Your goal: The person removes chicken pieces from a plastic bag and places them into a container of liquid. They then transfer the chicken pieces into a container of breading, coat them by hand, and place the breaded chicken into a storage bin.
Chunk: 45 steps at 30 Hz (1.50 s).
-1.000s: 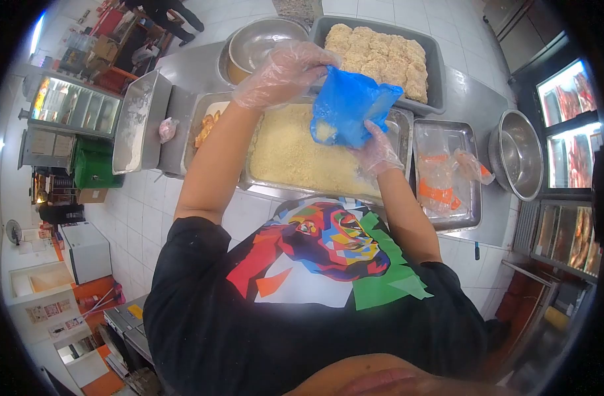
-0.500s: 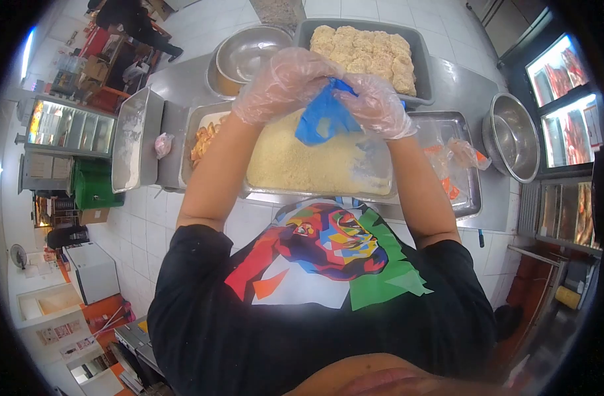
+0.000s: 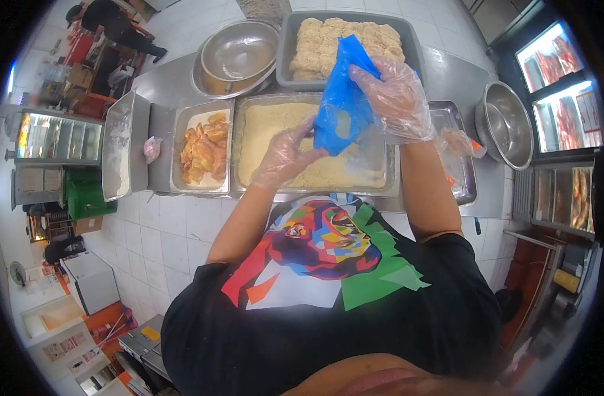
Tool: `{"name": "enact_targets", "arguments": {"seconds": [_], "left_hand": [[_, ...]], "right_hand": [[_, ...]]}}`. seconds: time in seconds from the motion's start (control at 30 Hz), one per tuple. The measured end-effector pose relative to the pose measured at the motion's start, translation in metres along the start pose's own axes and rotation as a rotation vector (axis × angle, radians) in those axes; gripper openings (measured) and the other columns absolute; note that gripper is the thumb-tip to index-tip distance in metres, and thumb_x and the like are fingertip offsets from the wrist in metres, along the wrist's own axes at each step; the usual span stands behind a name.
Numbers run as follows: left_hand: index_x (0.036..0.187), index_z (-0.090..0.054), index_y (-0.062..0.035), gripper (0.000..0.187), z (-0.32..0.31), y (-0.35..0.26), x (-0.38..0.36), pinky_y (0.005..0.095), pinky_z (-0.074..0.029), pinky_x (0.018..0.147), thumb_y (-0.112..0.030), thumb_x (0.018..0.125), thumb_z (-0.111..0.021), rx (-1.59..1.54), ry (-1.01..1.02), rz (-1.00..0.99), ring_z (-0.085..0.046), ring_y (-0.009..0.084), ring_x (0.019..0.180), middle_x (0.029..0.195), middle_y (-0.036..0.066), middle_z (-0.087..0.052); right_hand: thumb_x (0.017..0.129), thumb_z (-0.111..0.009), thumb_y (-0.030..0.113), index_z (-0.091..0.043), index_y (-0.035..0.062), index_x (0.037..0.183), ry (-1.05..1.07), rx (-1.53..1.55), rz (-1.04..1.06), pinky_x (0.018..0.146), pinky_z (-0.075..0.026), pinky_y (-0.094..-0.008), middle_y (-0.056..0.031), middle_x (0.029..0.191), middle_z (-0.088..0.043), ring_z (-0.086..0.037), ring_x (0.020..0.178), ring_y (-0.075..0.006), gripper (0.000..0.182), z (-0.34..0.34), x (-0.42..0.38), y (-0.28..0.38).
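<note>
A blue plastic bag (image 3: 347, 96) is stretched upright above a metal tray of pale breading flour (image 3: 269, 122). My right hand (image 3: 399, 99), in a clear plastic glove, grips the bag's upper right side. My left hand (image 3: 287, 157), gloved the same way, pinches the bag's lower left edge, low over the tray. A pale patch shows on the lower part of the bag. To the left of my left hand, raw chicken pieces (image 3: 206, 148) lie in a smaller tray. Breaded pieces (image 3: 355, 43) fill a grey tub (image 3: 285, 56) behind the bag.
Two metal bowls (image 3: 241, 53) sit nested at the back left. At the far left are a long floury pan (image 3: 123, 145) and a small pink bundle (image 3: 152, 149). A tray (image 3: 463, 185) with plastic bags (image 3: 460, 142) and a steel bowl (image 3: 506, 125) stand at right. Another person (image 3: 113, 23) is far left.
The bag has gone from bunched between both hands to spread out tall. My left hand has dropped down and left to its lower edge; my right hand has moved slightly right.
</note>
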<state>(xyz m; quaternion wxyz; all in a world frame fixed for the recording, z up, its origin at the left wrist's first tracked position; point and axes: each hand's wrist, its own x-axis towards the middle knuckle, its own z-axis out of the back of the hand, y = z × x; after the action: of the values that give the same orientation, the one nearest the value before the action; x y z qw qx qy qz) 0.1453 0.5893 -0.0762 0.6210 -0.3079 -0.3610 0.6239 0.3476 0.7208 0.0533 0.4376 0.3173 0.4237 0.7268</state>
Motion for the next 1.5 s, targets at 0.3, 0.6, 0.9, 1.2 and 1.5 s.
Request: {"name": "enact_targets", "arguments": {"seconds": [0.3, 0.6, 0.9, 1.2, 1.5], "left_hand": [[0.117, -0.072, -0.0041, 0.027, 0.043, -0.004, 0.031, 0.0347, -0.056, 0.092, -0.005, 0.09, -0.077, 0.045, -0.294, -0.243, -0.073, 0.024, 0.097, 0.1, 0.012, -0.076], [0.098, -0.077, -0.005, 0.015, -0.014, -0.012, 0.048, 0.0411, -0.055, 0.084, -0.013, 0.086, -0.08, 0.216, -0.215, -0.171, -0.073, 0.0332, 0.095, 0.096, 0.016, -0.076], [0.1, -0.079, -0.0035, 0.013, 0.029, -0.06, 0.089, 0.0375, -0.056, 0.081, -0.011, 0.091, -0.074, 0.09, -0.197, -0.259, -0.074, 0.0275, 0.086, 0.095, 0.016, -0.078], [0.117, -0.072, -0.0066, 0.026, 0.069, -0.045, 0.08, 0.0384, -0.054, 0.094, -0.024, 0.098, -0.069, 0.289, -0.297, -0.392, -0.069, 0.022, 0.105, 0.108, 0.01, -0.073], [0.121, -0.072, -0.0064, 0.039, 0.083, 0.106, -0.062, 0.0398, -0.054, 0.095, -0.034, 0.093, -0.071, 0.326, -0.234, 0.2, -0.071, 0.0302, 0.106, 0.113, 0.018, -0.074]], "right_hand": [[0.096, -0.071, 0.032, -0.075, 0.0018, 0.113, -0.18, 0.575, -0.052, 0.078, -0.053, -0.0309, -0.0066, 0.093, -0.075, -0.065, 0.081, -0.0128, 0.035, 0.017, -0.007, -0.042], [0.095, -0.072, 0.036, -0.075, 0.0014, 0.111, -0.27, 0.244, -0.113, 0.08, -0.053, -0.0331, -0.0072, 0.094, -0.075, -0.066, 0.086, -0.0139, 0.039, 0.031, -0.044, -0.04], [0.1, -0.067, 0.035, -0.074, 0.0025, 0.116, -0.196, -0.003, -0.227, 0.088, -0.054, -0.0333, -0.0107, 0.101, -0.076, -0.069, 0.092, -0.0186, 0.037, 0.052, -0.063, -0.081], [0.102, -0.06, 0.039, -0.068, 0.0061, 0.126, -0.423, -0.144, -0.185, 0.097, -0.046, -0.0465, -0.0199, 0.119, -0.067, -0.061, 0.108, -0.0354, 0.042, 0.064, -0.023, -0.092], [0.101, -0.059, 0.032, -0.069, -0.0014, 0.125, -0.649, -0.601, 0.099, 0.103, -0.049, -0.0405, -0.022, 0.119, -0.073, -0.068, 0.111, -0.0333, 0.042, 0.134, 0.019, -0.14]]}}
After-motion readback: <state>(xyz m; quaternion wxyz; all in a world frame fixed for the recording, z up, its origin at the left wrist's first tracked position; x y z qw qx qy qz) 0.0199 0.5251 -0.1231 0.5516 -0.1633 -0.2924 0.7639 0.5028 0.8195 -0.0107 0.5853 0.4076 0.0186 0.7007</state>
